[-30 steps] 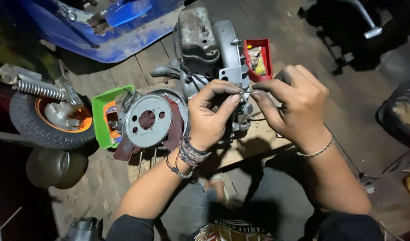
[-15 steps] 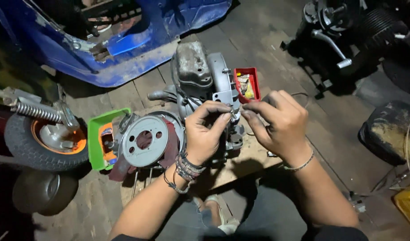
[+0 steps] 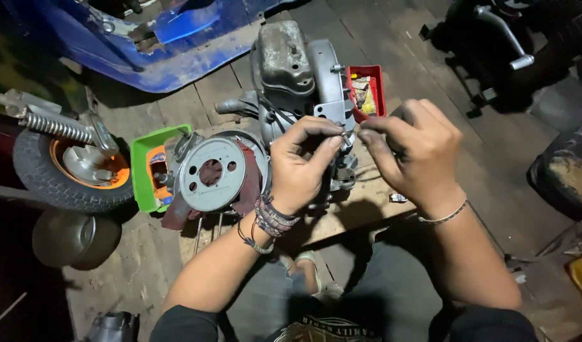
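Grey metal engine [image 3: 291,76], grimy | left hand [image 3: 300,168], right hand [image 3: 411,155]: fingertips pinched on small part [image 3: 347,134]

One head-worn camera looks steeply down from close above the left hand [image 3: 300,168] and right hand [image 3: 414,152], over the engine [image 3: 291,69] on the plank floor [image 3: 430,57], with knees at the lower edge.

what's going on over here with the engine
A person crouches over a small grey engine resting on a wooden board on the floor. The left hand and right hand meet at the engine's side, fingertips pinching a small metal part. A red parts tray sits behind, a green tray and a wheel to the left.
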